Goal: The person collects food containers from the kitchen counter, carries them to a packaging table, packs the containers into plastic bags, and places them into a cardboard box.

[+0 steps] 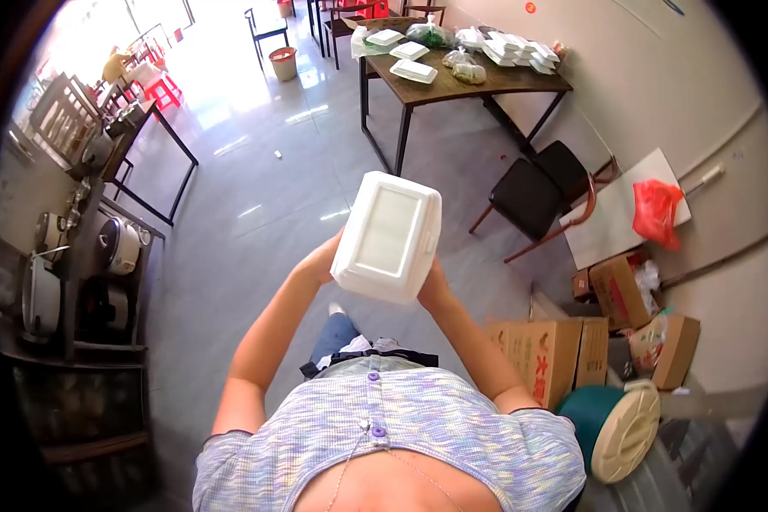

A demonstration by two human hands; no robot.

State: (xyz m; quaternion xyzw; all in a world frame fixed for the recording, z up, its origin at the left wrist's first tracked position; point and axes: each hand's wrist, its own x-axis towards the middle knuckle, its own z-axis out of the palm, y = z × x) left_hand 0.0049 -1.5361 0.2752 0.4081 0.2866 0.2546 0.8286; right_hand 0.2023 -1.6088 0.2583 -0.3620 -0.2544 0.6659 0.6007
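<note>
In front of my body is a closed white foam takeaway box (387, 230), its lid facing up toward me. Whether another box sits beneath it I cannot tell. My left hand (322, 259) grips its left side, with the fingers mostly hidden behind the box. On the opposite side my right hand (433, 285) holds the lower right edge, its fingers also largely out of sight. Farther ahead, a brown table (452, 90) carries more white foam boxes (414, 70), a stack of them (514, 49), and plastic bags of food (465, 70).
A black chair (533, 192) stands right of the walkway, near a white board (602, 222) with a red plastic bag (655, 212). Cardboard boxes (533, 350) and a green drum (589, 427) line my right. Rice cookers (119, 246) fill a rack at left. A bucket (283, 64) stands ahead.
</note>
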